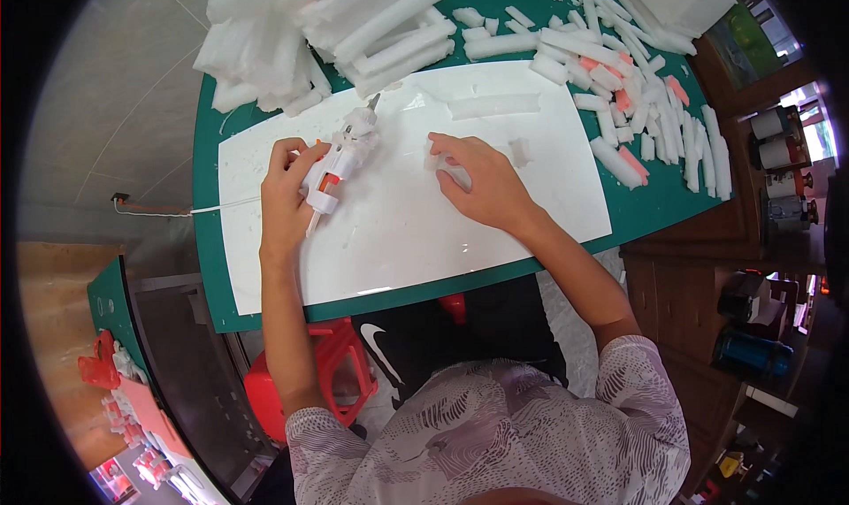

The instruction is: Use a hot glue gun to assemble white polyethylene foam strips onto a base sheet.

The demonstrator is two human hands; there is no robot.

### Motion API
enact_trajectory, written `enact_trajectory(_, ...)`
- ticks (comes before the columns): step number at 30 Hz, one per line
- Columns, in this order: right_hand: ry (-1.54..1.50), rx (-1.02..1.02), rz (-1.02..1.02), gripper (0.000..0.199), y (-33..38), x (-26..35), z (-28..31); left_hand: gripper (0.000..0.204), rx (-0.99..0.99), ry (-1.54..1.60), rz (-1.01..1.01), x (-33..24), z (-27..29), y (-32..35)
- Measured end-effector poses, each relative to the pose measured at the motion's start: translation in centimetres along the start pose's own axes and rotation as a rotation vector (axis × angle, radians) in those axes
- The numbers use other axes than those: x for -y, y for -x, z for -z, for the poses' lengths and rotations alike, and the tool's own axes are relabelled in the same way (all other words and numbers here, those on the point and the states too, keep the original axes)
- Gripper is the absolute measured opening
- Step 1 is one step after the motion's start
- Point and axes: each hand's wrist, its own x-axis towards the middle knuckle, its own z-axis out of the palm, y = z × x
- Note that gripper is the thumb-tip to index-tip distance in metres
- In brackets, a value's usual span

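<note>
Near the lower left of the frame, a red stool [340, 368] is standing beside your legs, below the green worktop [641, 211]. Just beyond the worktop's near edge, a white sheet [398, 248] is lying under both your hands. Left of centre, your left hand [290, 182] is gripping a white glue gun [343, 162], its nozzle pointing toward the top of the frame. A white cord [212, 209] is running in from the left edge and passing behind your left wrist. At the centre, your right hand [485, 185] is curling its thumb and fingers around a small pale piece [436, 163], mostly hidden by them. Just right of it, another small piece [520, 152] is lying on the sheet; farther up, a foam strip [493, 106] is resting there.

If the nozzle is running hot, swinging it toward your right fingertips could burn them or melt the foam. A snagged cord could be jerking your aim. Beyond, foam piles are crowding the upper left [354, 27] and upper right [637, 89]; brushing them could scatter pieces onto the sheet.
</note>
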Motion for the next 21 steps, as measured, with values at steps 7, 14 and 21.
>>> enact_trajectory(7,0.017,0.004,0.009,0.043,0.06,-0.12,-0.08,0.037,-0.006,0.019,0.005,0.09,-0.03,0.08)
enact_trajectory(14,0.031,0.02,-0.051,0.044,-0.05,0.45,0.09,0.037,-0.008,0.017,0.007,0.02,0.04,0.07)
enact_trajectory(21,0.012,0.006,-0.091,0.044,-0.29,0.1,-0.36,0.037,-0.007,0.014,0.006,-0.21,0.13,0.01)
